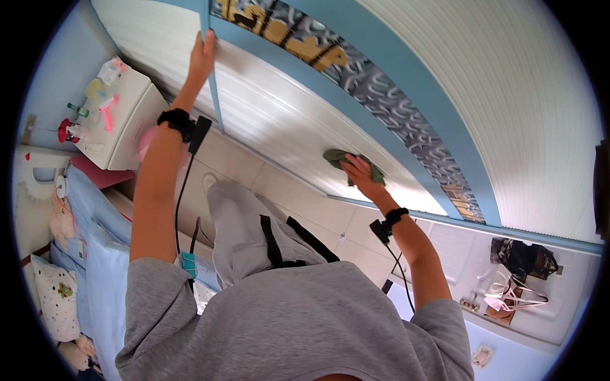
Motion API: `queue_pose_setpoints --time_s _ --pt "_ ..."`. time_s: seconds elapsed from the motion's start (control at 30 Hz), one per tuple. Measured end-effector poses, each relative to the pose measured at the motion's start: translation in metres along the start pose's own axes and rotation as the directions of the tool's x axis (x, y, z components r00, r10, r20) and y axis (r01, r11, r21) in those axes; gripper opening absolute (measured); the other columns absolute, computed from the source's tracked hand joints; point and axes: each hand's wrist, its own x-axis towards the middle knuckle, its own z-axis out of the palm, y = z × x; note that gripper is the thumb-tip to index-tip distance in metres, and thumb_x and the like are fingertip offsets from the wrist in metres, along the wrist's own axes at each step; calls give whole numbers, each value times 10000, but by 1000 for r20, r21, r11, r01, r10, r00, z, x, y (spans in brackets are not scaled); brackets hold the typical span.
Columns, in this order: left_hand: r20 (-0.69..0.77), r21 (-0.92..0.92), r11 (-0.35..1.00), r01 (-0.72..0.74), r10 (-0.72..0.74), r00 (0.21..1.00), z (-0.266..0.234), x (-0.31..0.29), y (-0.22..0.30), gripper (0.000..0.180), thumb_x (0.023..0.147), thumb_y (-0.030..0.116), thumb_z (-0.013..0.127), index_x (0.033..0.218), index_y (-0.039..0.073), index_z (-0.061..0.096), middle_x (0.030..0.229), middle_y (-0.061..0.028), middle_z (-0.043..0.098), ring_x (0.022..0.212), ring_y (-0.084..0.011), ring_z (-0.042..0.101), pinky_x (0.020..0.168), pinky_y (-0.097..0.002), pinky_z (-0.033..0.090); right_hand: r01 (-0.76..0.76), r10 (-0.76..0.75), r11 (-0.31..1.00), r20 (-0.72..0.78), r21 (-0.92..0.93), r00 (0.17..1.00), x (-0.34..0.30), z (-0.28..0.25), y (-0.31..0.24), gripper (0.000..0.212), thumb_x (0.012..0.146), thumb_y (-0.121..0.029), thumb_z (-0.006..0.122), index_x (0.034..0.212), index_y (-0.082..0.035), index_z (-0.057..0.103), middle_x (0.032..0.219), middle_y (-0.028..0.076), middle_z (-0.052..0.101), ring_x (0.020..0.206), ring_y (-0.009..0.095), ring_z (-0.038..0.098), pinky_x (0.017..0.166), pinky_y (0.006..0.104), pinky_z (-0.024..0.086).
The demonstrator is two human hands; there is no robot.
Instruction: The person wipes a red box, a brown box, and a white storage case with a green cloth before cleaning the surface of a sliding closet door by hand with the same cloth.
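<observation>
My right hand (361, 176) presses a dark green cloth (335, 157) against the white ribbed panel (279, 108) of a wardrobe door. Its fingers lie over the cloth, which spreads out on both sides. Up and to the left, my left hand (203, 58) rests at the blue upright frame (204, 16) between two door panels. Its fingers point upward along the frame, with nothing loose visible in them. Above the panel runs a patterned band (387, 108) with grey swirls and yellow shapes, edged in blue.
At left stands a white cabinet (136, 130) with bottles and small items on top. A bed with blue bedding (105, 267) and a spotted pillow (58, 301) lies below it. Bags (508, 289) hang on a white door at right. Cables run from black bands on both wrists.
</observation>
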Motion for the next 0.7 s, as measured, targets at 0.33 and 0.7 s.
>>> queue_pose_setpoints --time_s 0.33,0.7 --pt "-48 -24 997 73 -74 996 18 0 -9 532 897 462 303 1046 -19 476 864 -83 503 828 -174 466 768 -270 355 32 -30 999 208 -2 978 -131 25 11 325 771 -137 478 1085 -151 558 1242 -66 442 1232 121 295 1054 285 175" --pt "49 -401 882 249 -251 967 35 -12 22 336 903 272 403 1089 -7 418 655 -18 446 567 -106 427 515 -275 377 182 -220 959 166 216 961 22 58 -16 353 817 -118 409 1163 -77 467 1346 29 309 1274 187 214 1063 310 166"
